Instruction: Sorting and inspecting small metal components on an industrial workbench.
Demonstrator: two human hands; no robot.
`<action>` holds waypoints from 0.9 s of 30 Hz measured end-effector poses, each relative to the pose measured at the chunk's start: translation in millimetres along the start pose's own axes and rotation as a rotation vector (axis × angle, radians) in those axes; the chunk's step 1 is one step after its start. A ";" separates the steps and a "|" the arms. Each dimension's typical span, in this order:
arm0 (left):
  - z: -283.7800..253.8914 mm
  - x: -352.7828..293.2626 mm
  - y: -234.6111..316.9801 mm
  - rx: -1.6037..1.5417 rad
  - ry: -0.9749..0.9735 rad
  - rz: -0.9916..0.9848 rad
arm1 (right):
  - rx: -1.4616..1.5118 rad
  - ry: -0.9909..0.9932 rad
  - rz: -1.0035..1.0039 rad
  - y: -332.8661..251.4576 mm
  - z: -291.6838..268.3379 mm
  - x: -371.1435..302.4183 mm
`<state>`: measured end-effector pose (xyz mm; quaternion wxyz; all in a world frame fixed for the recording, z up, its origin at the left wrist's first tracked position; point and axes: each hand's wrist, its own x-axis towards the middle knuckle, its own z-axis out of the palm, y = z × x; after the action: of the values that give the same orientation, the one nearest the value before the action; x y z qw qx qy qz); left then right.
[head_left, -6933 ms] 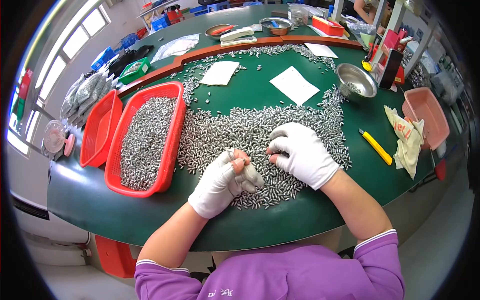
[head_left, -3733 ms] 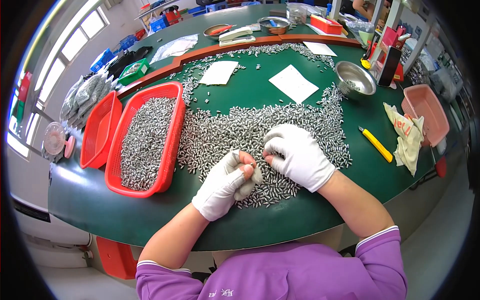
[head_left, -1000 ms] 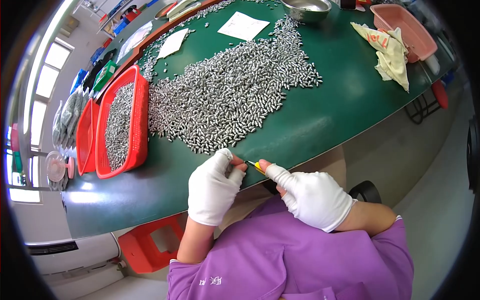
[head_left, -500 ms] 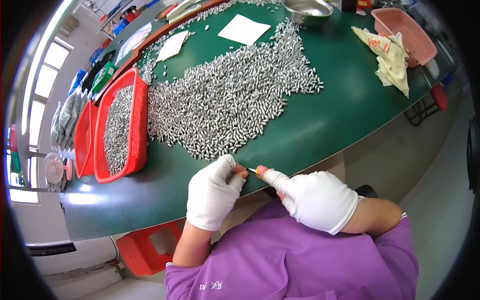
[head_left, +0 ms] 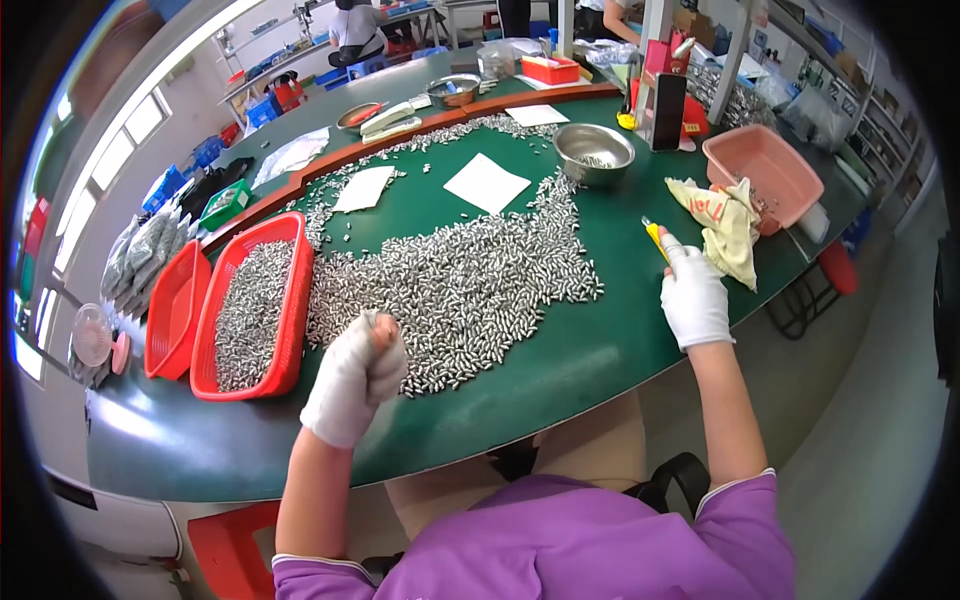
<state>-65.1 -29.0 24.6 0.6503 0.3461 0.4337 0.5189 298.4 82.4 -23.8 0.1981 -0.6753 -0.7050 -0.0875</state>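
Observation:
My left hand (head_left: 350,382), in a white fingerless glove, is closed above the near left edge of a wide heap of small silvery metal pieces (head_left: 465,295). Whatever its curled fingers hold, if anything, does not show. Further right, my right hand (head_left: 694,303), gloved the same way, grips a small yellow knife (head_left: 655,236) with its thin tip pointing away from me. The knife is held over the green tabletop (head_left: 560,385), well right of the heap. A pale yellow cloth bag (head_left: 728,235) with red marks lies just beyond this hand.
At left stand a red basket (head_left: 298,335) of metal pieces and a second red basket (head_left: 165,320). A steel bowl (head_left: 594,155) sits at the back, near white paper squares (head_left: 487,184). A pink tub (head_left: 765,165) is far right. Other people (head_left: 357,35) sit beyond.
My hands were together at the table's front edge, and now they are wide apart. The left went left, the right forward and right with the knife. The view has tilted up.

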 end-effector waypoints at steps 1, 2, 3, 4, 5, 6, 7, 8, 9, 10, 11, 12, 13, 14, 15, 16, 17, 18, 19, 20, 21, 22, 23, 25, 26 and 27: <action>-10.0 9.9 3.9 -0.108 -0.056 -0.012 | -0.060 -0.037 0.008 7.0 7.7 10.0; -15.3 17.9 6.0 -0.163 -0.085 -0.015 | -0.112 -0.022 -0.035 10.0 12.0 15.4; -21.0 26.1 6.1 -0.218 -0.111 -0.022 | -0.163 -0.012 -0.076 9.6 16.9 20.2; -26.4 33.9 5.6 -0.238 -0.099 -0.049 | -0.161 0.009 -0.085 7.0 20.8 23.6; -30.1 38.2 3.8 -0.243 -0.109 -0.055 | -0.169 0.060 -0.139 4.3 21.8 24.5; -36.0 42.2 0.6 -0.246 -0.109 -0.061 | -0.170 0.107 -0.199 -9.3 21.4 27.2; -41.2 45.4 -3.3 -0.276 -0.148 -0.058 | -0.026 0.201 -0.305 -25.0 17.1 30.9; -39.8 45.3 -6.3 -0.255 -0.071 -0.040 | 0.098 0.225 -0.431 -45.9 9.8 32.5; -37.9 46.2 -8.9 -0.240 -0.004 -0.025 | 0.217 0.086 -0.498 -68.2 0.7 31.5; -44.5 47.4 -14.4 -0.232 -0.015 0.021 | 0.383 0.021 -0.606 -92.2 -3.2 27.7; -45.6 46.5 -15.9 -0.234 -0.012 0.017 | 0.440 -0.115 -0.697 -113.1 -7.0 25.0; -47.0 45.4 -18.8 -0.238 -0.002 0.042 | 0.448 -0.224 -0.746 -134.7 -5.5 20.5; -48.4 45.8 -20.4 -0.234 -0.042 0.066 | 0.422 -0.353 -0.789 -152.3 -4.2 19.6; -49.7 45.9 -21.6 -0.230 -0.081 0.089 | 0.352 -0.403 -0.843 -166.5 -3.8 19.1; -49.7 43.3 -20.4 -0.201 -0.077 0.102 | 0.314 -0.427 -0.866 -179.4 2.6 19.5; -48.8 41.9 -18.5 -0.197 -0.066 0.104 | 0.292 -0.415 -0.880 -187.9 6.4 20.5; -48.4 41.8 -17.7 -0.192 -0.057 0.104 | 0.332 -0.353 -0.894 -192.7 18.0 22.3; -49.7 41.8 -18.9 -0.205 -0.046 0.124 | 0.355 -0.362 -0.910 -197.4 22.4 25.1; -50.3 40.8 -18.8 -0.199 -0.035 0.123 | 0.377 -0.373 -0.925 -200.5 25.6 27.5; -50.5 39.3 -18.5 -0.194 -0.025 0.121 | 0.419 -0.348 -0.920 -201.1 28.9 26.0; -50.6 39.2 -19.3 -0.179 0.003 0.122 | 0.434 -0.313 -0.930 -200.9 30.7 25.2; -50.1 38.3 -19.2 -0.175 0.023 0.106 | 0.450 -0.280 -0.939 -200.1 32.7 23.5; -48.9 37.1 -18.5 -0.172 0.043 0.088 | 0.519 -0.214 -0.949 -198.3 37.3 20.4; -44.1 35.1 -17.8 -0.150 0.030 0.098 | 0.477 -0.211 -0.960 -196.5 36.5 18.1; -41.9 35.8 -17.0 -0.136 0.022 0.106 | 0.511 -0.204 -0.974 -194.9 37.7 20.9; -42.4 34.9 -17.5 -0.116 0.035 0.116 | 0.553 -0.206 -0.978 -194.9 39.7 21.7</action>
<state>-94.7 1.1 -14.6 0.6305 0.3233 0.3932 0.5859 99.4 103.7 -23.1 0.2342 -0.1986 -0.9479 0.0853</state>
